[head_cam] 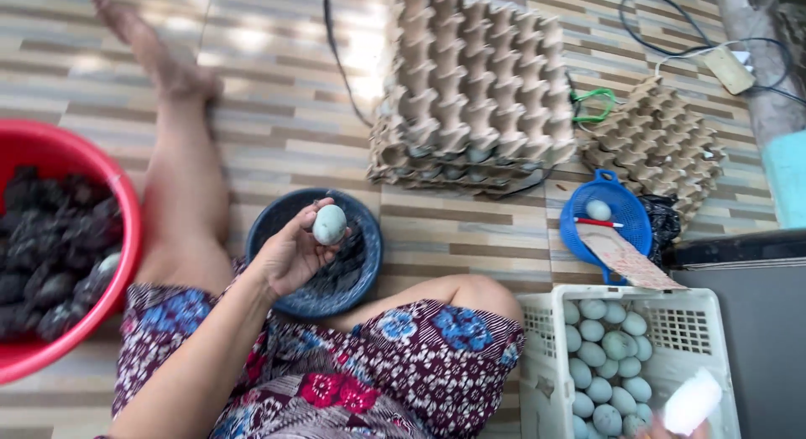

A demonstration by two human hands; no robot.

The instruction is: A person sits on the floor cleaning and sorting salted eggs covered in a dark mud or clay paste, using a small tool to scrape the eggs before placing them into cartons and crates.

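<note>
left hand closed around pale green egg, raised over dark blue basin on tiled floor; right hand barely visible beside white crate of eggs, grip indeterminable.

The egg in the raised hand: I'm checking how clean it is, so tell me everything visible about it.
The egg is pale grey-green, smooth and oval, with no dark coating visible on the side facing the camera. It stands roughly upright, pinched at the fingertips of the left hand, which touch its lower and left side. It is held above the dark blue bowl, touching nothing else.
</note>
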